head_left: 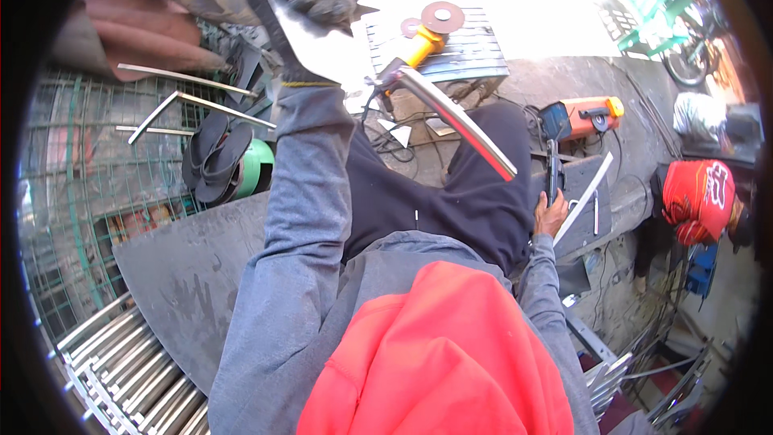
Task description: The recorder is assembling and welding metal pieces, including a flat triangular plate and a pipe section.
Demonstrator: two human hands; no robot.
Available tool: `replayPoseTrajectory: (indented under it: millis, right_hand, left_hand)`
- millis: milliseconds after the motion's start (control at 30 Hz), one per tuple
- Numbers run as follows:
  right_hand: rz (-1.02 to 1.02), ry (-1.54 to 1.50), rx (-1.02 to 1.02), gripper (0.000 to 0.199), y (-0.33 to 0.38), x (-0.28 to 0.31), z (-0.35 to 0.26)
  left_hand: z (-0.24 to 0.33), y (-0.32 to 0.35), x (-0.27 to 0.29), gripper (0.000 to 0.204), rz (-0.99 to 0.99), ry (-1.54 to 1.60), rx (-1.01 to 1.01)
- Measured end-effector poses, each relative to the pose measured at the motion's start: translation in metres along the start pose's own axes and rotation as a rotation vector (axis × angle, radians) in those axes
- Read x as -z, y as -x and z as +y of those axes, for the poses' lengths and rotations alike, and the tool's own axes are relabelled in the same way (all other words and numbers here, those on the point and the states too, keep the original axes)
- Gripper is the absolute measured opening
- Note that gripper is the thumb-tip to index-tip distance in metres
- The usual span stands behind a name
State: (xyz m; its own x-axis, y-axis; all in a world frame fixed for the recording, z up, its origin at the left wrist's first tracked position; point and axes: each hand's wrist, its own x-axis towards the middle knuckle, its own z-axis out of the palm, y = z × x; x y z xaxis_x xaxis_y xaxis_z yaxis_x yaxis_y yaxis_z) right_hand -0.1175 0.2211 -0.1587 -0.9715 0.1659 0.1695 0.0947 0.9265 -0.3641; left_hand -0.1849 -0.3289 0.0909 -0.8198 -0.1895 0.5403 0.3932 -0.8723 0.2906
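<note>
Head view: right hand [549,215], fingers clamped on a black tool [552,165], should hold steady; gloved left hand [310,20], I cannot tell.

No words or numbers clearly legible. Large pale mark [719,180] on back of co-worker's red shirt [681,193], dark-edged, stylised, perhaps lettering or logo; shirt sits near right rim of view, bent by lens, so reading unsafe.
</note>
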Motion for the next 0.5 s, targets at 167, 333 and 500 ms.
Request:
replayPoseTrajectory:
  millis: [167, 333, 500]
  right_hand:
    - [0.090, 0.016, -0.131, 0.052, 0.007, -0.004, -0.012]
    - [-0.075, 0.033, -0.194, 0.062, 0.010, 0.006, -0.010]
    - [-0.089, -0.024, -0.330, 0.085, -0.008, 0.033, 0.000]
  left_hand:
    - [0.013, -0.003, -0.002, 0.043, -0.098, 0.098, 0.096]
    - [-0.002, 0.005, -0.025, 0.040, 0.013, 0.055, 0.083]
    - [-0.029, -0.005, -0.022, 0.057, -0.252, 0.147, 0.080]
